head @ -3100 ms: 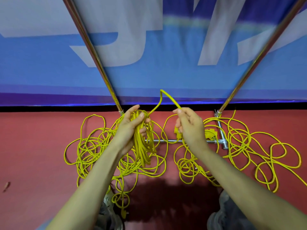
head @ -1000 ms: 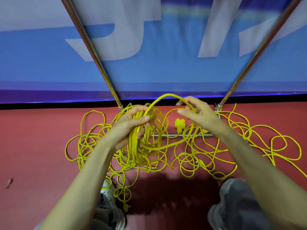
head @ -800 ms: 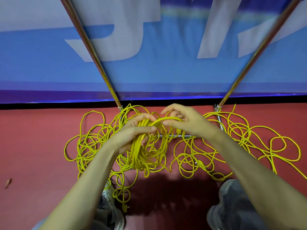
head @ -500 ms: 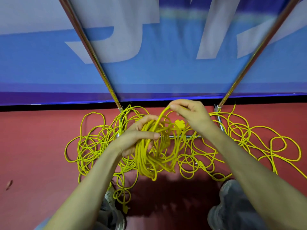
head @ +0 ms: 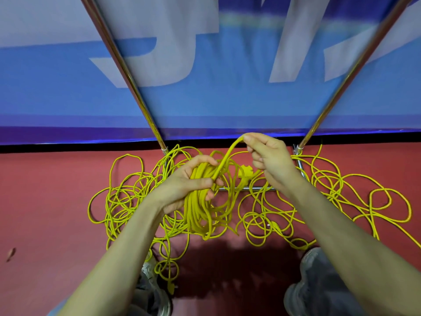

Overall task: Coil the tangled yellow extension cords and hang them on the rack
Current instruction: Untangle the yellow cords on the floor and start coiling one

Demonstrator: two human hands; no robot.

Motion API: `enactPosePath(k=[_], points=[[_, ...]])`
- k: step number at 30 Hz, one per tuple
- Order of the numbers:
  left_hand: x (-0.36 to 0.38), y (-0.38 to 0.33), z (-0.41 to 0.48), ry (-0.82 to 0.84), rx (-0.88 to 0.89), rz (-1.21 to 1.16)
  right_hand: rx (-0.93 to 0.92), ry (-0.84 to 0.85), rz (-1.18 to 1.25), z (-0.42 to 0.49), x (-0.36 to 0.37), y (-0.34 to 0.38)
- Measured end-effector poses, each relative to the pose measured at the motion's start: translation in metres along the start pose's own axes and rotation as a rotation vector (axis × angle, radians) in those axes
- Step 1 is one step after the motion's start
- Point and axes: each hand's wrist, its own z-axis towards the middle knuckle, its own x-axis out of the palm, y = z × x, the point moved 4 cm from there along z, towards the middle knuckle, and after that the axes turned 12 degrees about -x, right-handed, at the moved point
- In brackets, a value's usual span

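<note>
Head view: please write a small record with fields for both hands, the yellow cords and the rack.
left grip: left hand curled round the coiled bundle
right grip: right hand pinches a strand leading up from the bundle
loose cords: tangled loops on the red floor, both sides
plug: yellow, lying near the base bar
rack: two slanted metal poles; top out of view
</note>
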Motion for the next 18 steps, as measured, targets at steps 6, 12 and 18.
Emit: enactPosePath(k=[6, 12, 18], points=[[0.012, 0.005, -0.004, 0.08, -0.117, 0.001, -0.114, -0.036, -0.104, -0.002, 0.002, 0.0], [0.01, 0.015, 0.001, 0.079, -0.137, -0.016, -0.288, -0.09, -0.309, 0.0, -0.002, 0.007], [0.007, 0.018, 0.006, 0.014, -0.046, 0.039, -0.328, -0.07, -0.567, 0.006, -0.026, -0.001]])
